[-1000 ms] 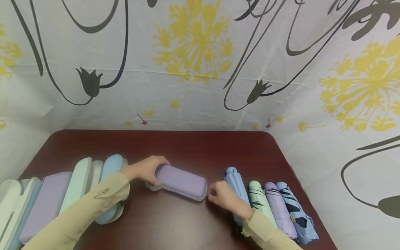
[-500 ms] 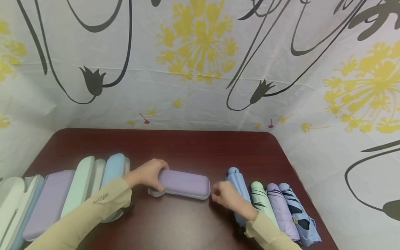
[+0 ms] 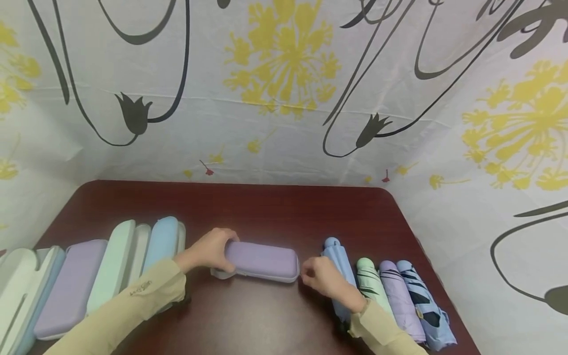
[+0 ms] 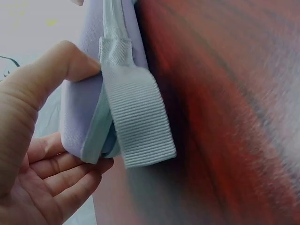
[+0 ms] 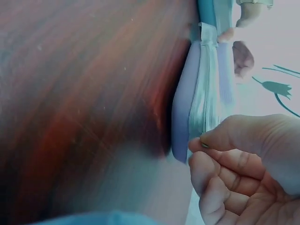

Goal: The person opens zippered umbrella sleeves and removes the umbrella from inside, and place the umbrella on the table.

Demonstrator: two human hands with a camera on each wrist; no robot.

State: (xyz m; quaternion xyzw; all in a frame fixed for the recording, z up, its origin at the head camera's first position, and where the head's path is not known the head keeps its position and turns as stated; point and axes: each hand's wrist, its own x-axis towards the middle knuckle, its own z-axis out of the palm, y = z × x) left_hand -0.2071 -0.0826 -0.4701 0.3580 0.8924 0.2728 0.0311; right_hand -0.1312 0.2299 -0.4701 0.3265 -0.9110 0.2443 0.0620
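A lilac zippered case lies on the dark red table, a pale ribbed tab at its left end. My left hand grips that end, thumb on one side and fingers on the other. At the opposite end, my right hand pinches a tiny zipper pull between thumb and index finger, its other fingers curled. Most of the pull is hidden by the fingertips. The pale zipper band runs along the case's side and looks closed.
At left stands a row of cases, among them a lilac case, a mint case and a blue case. Folded umbrellas line the right: blue, mint, lilac and blue-black patterned.
The case has swung from a slant to nearly level, its right end turning away from me. Both hands keep their places at its ends. The head view has shifted slightly.
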